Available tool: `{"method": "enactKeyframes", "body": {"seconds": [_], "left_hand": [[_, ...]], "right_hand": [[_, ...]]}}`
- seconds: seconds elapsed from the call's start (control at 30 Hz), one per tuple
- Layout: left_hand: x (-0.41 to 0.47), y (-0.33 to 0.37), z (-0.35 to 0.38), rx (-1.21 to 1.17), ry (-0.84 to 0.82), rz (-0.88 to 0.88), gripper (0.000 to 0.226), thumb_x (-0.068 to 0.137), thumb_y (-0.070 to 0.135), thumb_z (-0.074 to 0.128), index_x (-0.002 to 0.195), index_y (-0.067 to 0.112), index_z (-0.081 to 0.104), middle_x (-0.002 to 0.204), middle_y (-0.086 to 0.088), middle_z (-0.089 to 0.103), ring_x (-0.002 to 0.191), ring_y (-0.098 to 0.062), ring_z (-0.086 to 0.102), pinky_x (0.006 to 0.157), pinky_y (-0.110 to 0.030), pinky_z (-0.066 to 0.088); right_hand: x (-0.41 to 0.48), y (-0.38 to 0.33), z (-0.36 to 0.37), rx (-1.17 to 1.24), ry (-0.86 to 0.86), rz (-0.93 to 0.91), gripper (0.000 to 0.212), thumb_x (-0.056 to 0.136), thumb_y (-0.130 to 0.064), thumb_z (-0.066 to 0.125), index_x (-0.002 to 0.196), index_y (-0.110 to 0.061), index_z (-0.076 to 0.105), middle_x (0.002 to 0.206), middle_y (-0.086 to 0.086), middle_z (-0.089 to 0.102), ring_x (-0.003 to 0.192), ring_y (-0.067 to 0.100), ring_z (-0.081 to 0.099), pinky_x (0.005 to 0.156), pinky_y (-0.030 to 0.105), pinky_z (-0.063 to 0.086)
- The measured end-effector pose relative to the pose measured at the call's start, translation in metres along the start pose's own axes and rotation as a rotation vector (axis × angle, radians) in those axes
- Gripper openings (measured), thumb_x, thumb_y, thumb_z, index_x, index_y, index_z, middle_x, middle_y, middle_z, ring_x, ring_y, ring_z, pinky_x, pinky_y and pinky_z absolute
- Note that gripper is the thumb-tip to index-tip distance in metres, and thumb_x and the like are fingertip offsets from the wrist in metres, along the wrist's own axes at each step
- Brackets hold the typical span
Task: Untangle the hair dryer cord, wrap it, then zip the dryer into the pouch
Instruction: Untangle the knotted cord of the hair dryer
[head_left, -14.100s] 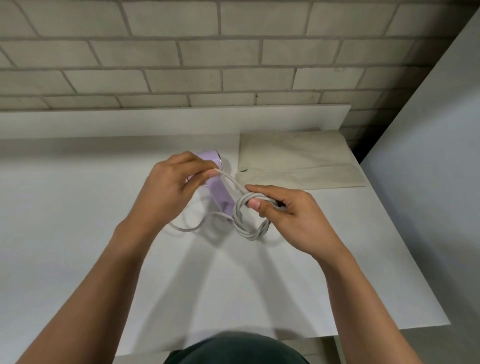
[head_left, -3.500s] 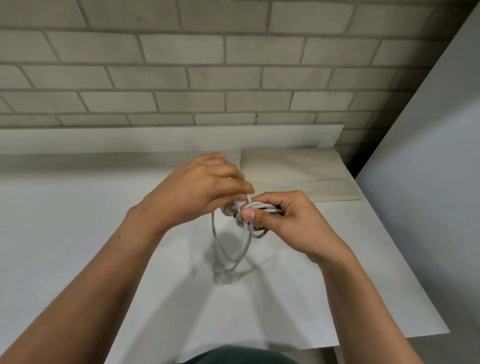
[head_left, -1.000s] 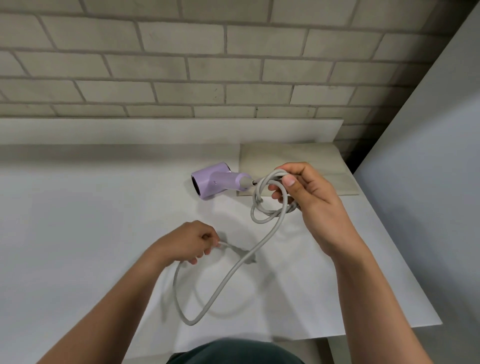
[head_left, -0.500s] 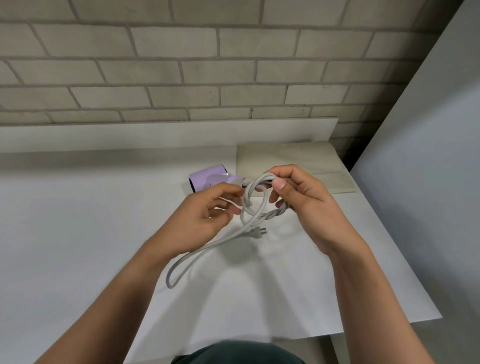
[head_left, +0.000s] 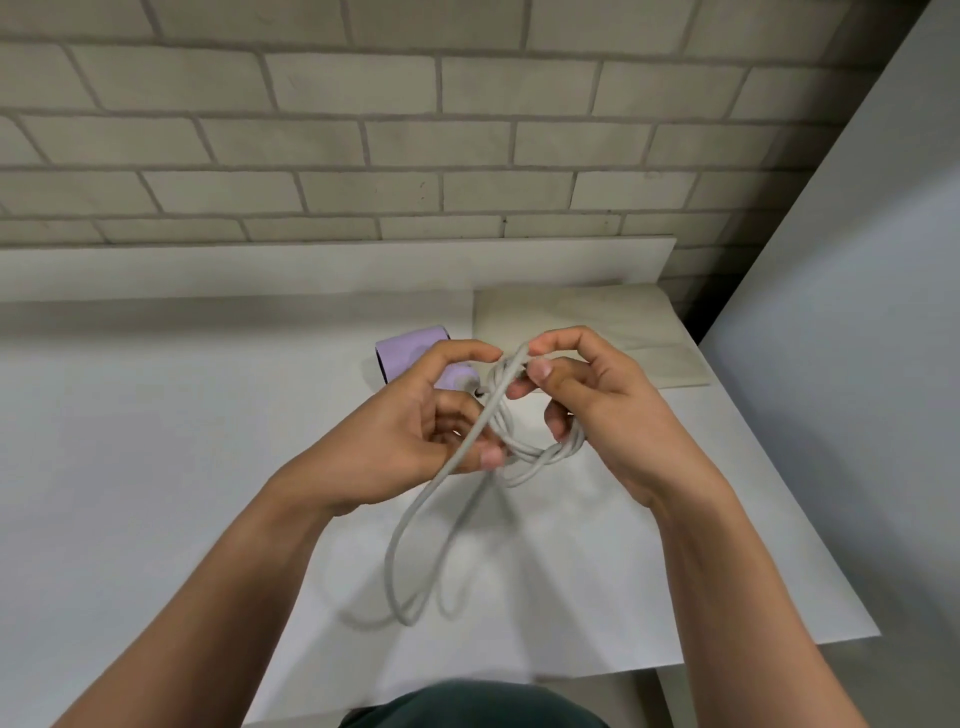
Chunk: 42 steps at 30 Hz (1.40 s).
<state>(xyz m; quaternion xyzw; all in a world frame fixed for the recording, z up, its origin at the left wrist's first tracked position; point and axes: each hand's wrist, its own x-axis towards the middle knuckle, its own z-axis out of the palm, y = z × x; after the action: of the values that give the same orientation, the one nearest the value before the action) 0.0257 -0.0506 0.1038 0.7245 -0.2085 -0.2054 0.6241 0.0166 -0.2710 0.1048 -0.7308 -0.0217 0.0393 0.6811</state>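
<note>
as the right hand (head_left: 608, 415) pinches the coiled cord (head_left: 535, 460), the left hand (head_left: 400, 441) has its grip round one strand. the loose loop, earlier out left, now hangs below.

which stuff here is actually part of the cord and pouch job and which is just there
Part of the job: cord, gripped by the left hand and the right hand; purple hair dryer; beige pouch, lying flat behind.
Just there: white table; brick wall; grey panel on the right.
</note>
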Motion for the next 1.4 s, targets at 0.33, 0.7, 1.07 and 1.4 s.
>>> {"method": "enactKeyframes", "body": {"seconds": [0.33,0.7,1.07,1.4], "left_hand": [[0.004,0.004,0.01,0.396,0.23,0.369,0.035,0.084,0.007,0.081,0.114,0.025,0.079,0.082,0.007,0.074,0.069,-0.013,0.064,0.071,-0.032,0.055],[0.006,0.011,0.01,0.211,0.347,0.383,0.051,0.067,0.024,0.095,0.103,0.027,0.059,0.103,0.003,0.073,0.102,-0.026,0.071,0.081,-0.032,0.06],[0.018,0.013,0.012,0.504,0.471,0.435,0.021,0.067,0.041,0.087,0.079,0.024,0.081,0.071,0.011,0.071,0.06,-0.012,0.063,0.056,-0.028,0.05],[0.02,0.014,0.01,0.617,0.352,0.417,0.027,0.07,0.02,0.093,0.092,0.023,0.08,0.1,0.01,0.069,0.086,-0.009,0.069,0.068,-0.027,0.056]], "right_hand": [[-0.002,-0.009,0.001,-0.099,-0.095,0.077,0.012,0.095,-0.007,0.069,0.089,-0.016,0.074,0.077,0.001,0.076,0.054,0.014,0.049,0.049,0.023,0.04],[-0.002,-0.006,0.001,-0.134,-0.14,0.014,0.023,0.096,-0.011,0.072,0.092,-0.031,0.082,0.092,0.006,0.079,0.073,0.027,0.063,0.062,0.029,0.052],[-0.067,-0.065,0.02,-0.788,0.21,-0.059,0.066,0.069,-0.088,0.06,0.096,-0.033,0.038,0.069,-0.013,0.05,0.068,0.01,0.051,0.059,0.035,0.039],[-0.072,-0.054,-0.006,-1.022,0.33,-0.148,0.019,0.098,-0.025,0.063,0.105,-0.038,0.05,0.097,-0.017,0.061,0.089,0.018,0.067,0.074,0.039,0.045]]}}
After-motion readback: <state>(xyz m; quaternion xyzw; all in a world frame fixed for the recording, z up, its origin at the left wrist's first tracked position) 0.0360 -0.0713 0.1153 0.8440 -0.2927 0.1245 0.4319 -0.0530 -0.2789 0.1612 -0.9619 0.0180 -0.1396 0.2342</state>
